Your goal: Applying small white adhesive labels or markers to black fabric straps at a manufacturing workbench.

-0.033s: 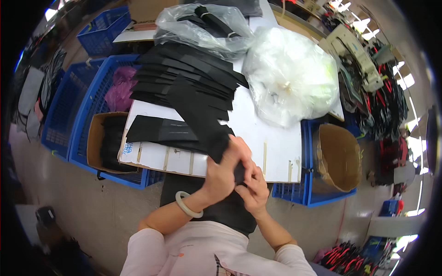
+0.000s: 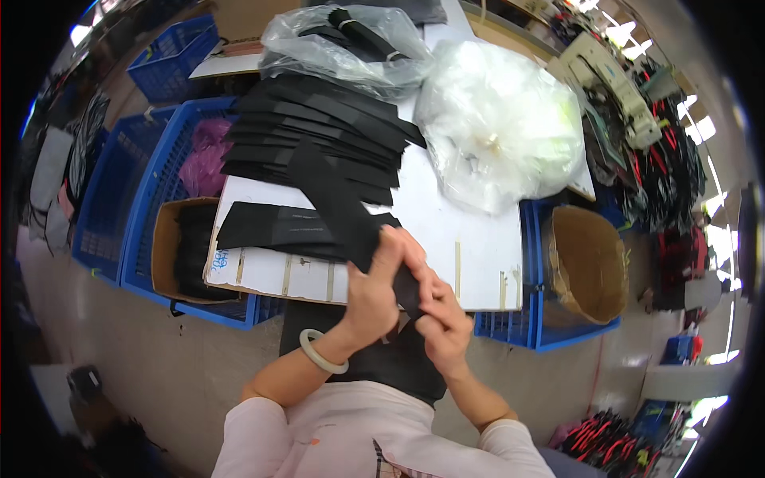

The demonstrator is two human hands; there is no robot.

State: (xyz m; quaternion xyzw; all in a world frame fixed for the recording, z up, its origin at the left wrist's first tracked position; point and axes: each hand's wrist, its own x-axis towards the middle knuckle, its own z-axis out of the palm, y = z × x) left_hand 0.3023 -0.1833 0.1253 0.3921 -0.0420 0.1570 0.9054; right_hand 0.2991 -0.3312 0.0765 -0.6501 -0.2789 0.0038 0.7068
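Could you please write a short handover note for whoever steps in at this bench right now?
Left hand, with a pale bangle on its wrist, and right hand both grip one long black strip at its near end.
The strip runs up across the white board to the fanned stack of black strips.
A few strips lie apart on the board's left; most remain stacked.
Cardboard box in the blue crate holds more black pieces.

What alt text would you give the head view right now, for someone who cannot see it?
Both hands, left hand and right hand, pinch the near end of a long black fabric strip over a white board tabletop. Behind it lie a fanned stack of black fabric strips and a clear plastic bag; blue plastic crates stand to the left.
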